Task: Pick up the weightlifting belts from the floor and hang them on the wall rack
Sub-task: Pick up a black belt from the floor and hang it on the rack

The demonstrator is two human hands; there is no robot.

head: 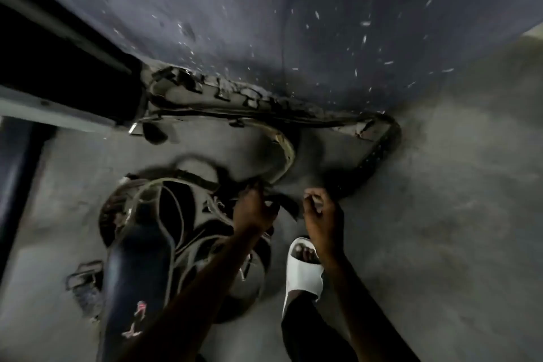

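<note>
Dark belts (379,153) (three or more, blurred) lie on floor (440,185); left hand (255,210) grip clamps one, right hand (321,214) grip unclear.

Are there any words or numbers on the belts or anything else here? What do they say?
Nothing here can be read as a word or number.
Red and white mark on the dark padded belt: maybe a logo or label, too blurred to read.
White slipper: no writing shows.
</note>
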